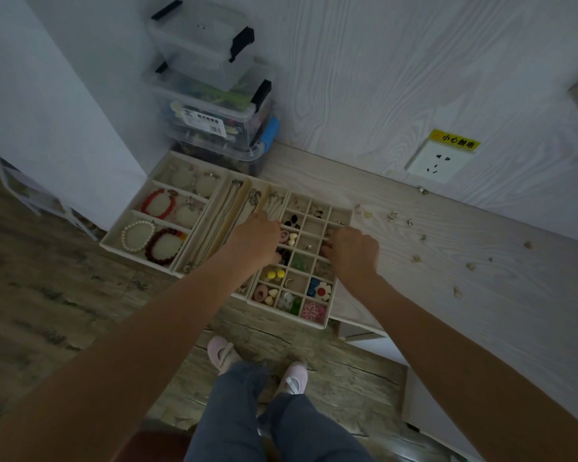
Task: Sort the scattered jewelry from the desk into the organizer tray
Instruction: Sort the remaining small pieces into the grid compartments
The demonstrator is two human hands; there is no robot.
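Left hand (255,235): over organizer tray (339,305), fingers curled; contents hidden.
Right hand (353,250): fingers curled into small compartments; grip unclear.
Worktop (447,281): scattered jewelry (393,216).

A pale wood-grain wall (397,68) rises behind the desk (481,278), whose top has the same light, whitish grain. A white wall socket (436,161) sits low on that wall, just above the desk, with a yellow warning label (455,140) touching its upper edge. On the left stands a plain white panel (47,111). In the corner where panel and wall meet, clear plastic storage boxes (211,95) with black and blue latches are stacked on the desk. The floor (47,295) is grey, weathered wood-look planking. The light is dim and cool, with soft shadows.
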